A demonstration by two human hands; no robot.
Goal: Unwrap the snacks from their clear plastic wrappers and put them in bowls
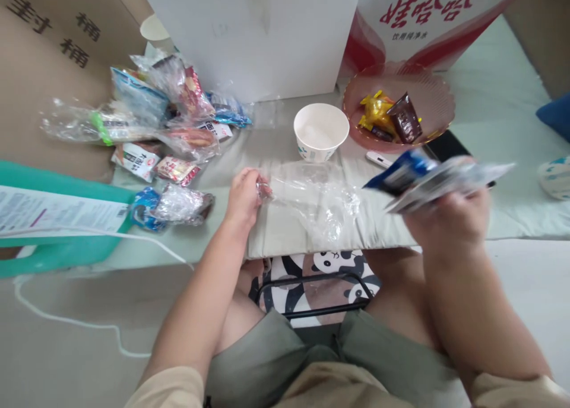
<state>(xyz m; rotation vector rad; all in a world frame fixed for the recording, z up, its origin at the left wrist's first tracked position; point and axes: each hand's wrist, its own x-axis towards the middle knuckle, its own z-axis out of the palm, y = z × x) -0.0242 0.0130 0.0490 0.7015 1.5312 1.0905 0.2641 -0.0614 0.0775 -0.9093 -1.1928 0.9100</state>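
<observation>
My left hand [247, 197] is closed on the edge of a clear plastic bag [318, 203], which lies crumpled across the front of the table. To the right, my right hand [452, 218] grips a few snack packets [445, 179], one blue and the others silvery white; motion blurs them and their print cannot be read. Behind the bag stands a white paper bowl [320, 132] with nothing visible inside. A pink translucent basket [401, 78], beyond my right hand, holds yellow and dark brown wrapped snacks [405, 118].
Several packaged snacks [164, 117] are heaped at the left, beside a green container [66, 250] with a white cable. White cartons [258, 34] stand along the back. A white stick-like device [378, 160] and a dark flat object [447, 146] lie near the basket.
</observation>
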